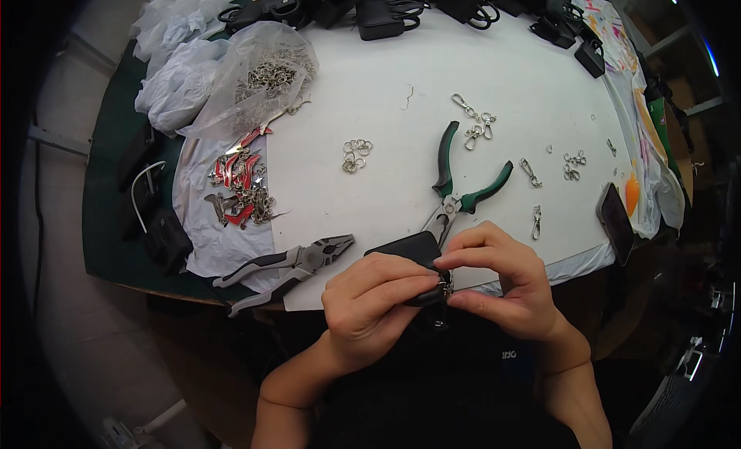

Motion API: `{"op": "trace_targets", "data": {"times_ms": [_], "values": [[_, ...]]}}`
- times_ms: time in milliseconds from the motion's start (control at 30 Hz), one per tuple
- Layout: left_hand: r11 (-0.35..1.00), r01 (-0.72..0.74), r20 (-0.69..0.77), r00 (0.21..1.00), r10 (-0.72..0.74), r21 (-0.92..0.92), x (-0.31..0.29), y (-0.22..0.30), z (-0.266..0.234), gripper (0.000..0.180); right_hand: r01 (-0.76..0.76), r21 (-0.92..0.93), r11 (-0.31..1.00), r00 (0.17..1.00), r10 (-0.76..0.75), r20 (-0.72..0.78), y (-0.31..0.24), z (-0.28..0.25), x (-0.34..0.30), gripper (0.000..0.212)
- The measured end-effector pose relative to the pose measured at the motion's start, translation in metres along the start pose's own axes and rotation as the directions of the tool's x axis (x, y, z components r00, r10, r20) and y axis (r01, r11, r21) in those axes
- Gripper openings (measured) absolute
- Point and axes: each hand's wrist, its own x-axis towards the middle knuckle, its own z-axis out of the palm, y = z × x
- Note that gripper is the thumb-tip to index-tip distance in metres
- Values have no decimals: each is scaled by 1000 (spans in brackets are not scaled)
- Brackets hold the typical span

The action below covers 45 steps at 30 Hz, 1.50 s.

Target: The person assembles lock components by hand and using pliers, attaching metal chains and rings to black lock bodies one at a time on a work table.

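Near the front edge of the table, my left hand (369, 304) is closed on a small black leather-like pouch (415, 249), its thumb and fingers pinching the pouch's side. My right hand (509, 278) curls in from the other side, thumb and forefinger bent around a small silver metal fitting (448, 284) at the pouch's edge. The fingers partly hide the fitting, so its exact kind is unclear. Just beyond the pouch lie splayed green-and-black handled pliers (445, 162), their jaws toward my hands. Grey combination pliers (310, 258) rest left of my left hand.
Silver swivel clasps (463, 104) and split rings (355, 150) lie in loose groups on the white sheet (332, 210). At left are red-and-silver charms (245, 175) and a clear bag of metal parts (270, 75). Black pouches (380, 18) line the back; a phone (615, 223) lies right.
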Motion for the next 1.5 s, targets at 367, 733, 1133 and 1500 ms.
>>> {"op": "trace_targets", "data": {"times_ms": [367, 733, 1133, 1500], "values": [[994, -65, -5, 998, 66, 84, 3, 1, -1, 26, 139, -231, 963, 990, -131, 53, 0, 3, 3, 36], [992, -88, 6, 996, 88, 95, 1, -3, -2, 30, 121, -162, 979, 993, -119, 26, -3, 3, 10, 30], [991, -74, 18, 997, 72, 116, 4, -2, -5, 28, 182, -233, 955, 975, -144, 172, -7, -5, 20, 33], [987, -65, -40, 997, 72, 149, 3, -2, -2, 39, 121, -132, 984, 993, -119, 16, -6, 2, 12, 30]]}}
